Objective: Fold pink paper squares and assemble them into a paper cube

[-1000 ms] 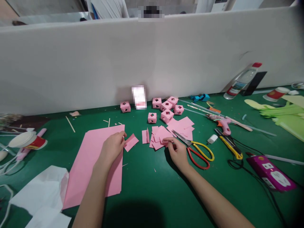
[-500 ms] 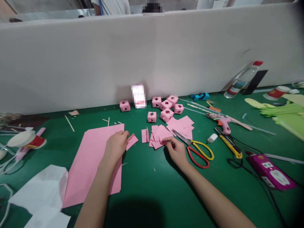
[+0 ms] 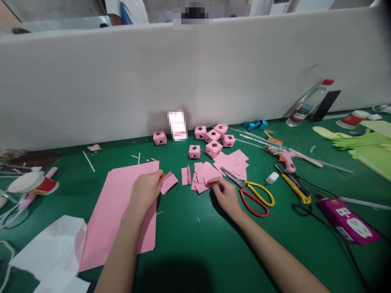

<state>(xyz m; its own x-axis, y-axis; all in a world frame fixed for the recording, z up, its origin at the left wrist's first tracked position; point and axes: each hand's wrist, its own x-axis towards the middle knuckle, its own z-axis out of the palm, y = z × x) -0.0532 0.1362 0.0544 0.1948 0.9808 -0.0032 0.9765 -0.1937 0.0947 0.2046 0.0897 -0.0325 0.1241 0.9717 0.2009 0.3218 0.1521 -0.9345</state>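
Observation:
My left hand point(image 3: 146, 190) rests on a large pink paper sheet point(image 3: 117, 215) and pinches a small folded pink piece point(image 3: 169, 182) at its right edge. My right hand point(image 3: 225, 196) has its fingers closed on the near edge of a pile of small pink paper squares point(image 3: 206, 175). Several folded pink paper cubes point(image 3: 214, 143) with square holes stand behind the pile, near the white partition. Red and yellow scissors point(image 3: 255, 196) lie just right of my right hand.
A pink glue gun point(image 3: 285, 159), a yellow utility knife point(image 3: 295, 188) and a purple power strip point(image 3: 348, 219) lie to the right. Green paper point(image 3: 363, 146) and a plastic bottle point(image 3: 308, 103) sit far right. White paper point(image 3: 51, 252) and a red cup point(image 3: 39, 185) are left.
Hardly anything has moved. My left hand has shifted a little on the small pink piece, and the view has drifted slightly.

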